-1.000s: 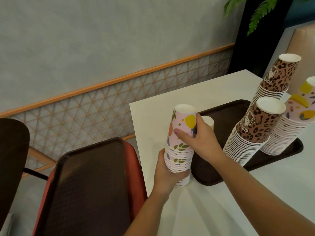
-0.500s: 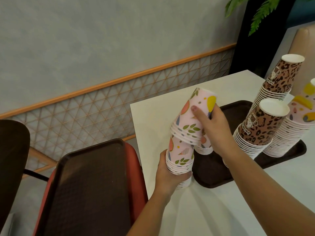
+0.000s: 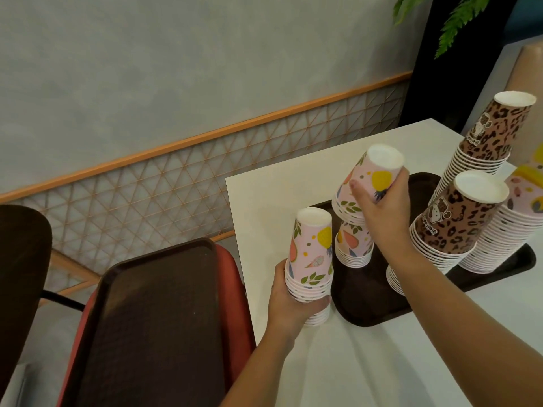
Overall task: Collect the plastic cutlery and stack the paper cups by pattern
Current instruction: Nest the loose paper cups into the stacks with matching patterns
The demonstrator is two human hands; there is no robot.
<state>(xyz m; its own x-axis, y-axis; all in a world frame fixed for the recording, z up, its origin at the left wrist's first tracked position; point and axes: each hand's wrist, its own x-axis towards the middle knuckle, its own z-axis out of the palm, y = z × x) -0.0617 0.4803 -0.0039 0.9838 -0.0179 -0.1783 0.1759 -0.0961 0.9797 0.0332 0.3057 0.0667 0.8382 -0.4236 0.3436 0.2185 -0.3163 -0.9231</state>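
Fingers of my right hand (image 3: 379, 212) wrap a tilted bunch of fruit cups (image 3: 367, 183) above the short stack (image 3: 354, 245) on the tray (image 3: 367, 312); my left hand (image 3: 293, 301) clasps another fruit stack (image 3: 311, 254) on the table (image 3: 367, 362).

Two bare forearms enter the frame from the bottom edge; neither carries a sleeve, cuff or glove along its visible length; the left hand (image 3: 289, 301) shows no ring, watch or bracelet at the wrist; the right hand (image 3: 382, 212) is likewise unadorned, its wrist free of any band; the fingernails (image 3: 353, 183) on the right hand look short and unpainted; no clothing appears anywhere on either arm up to the picture's lower border.
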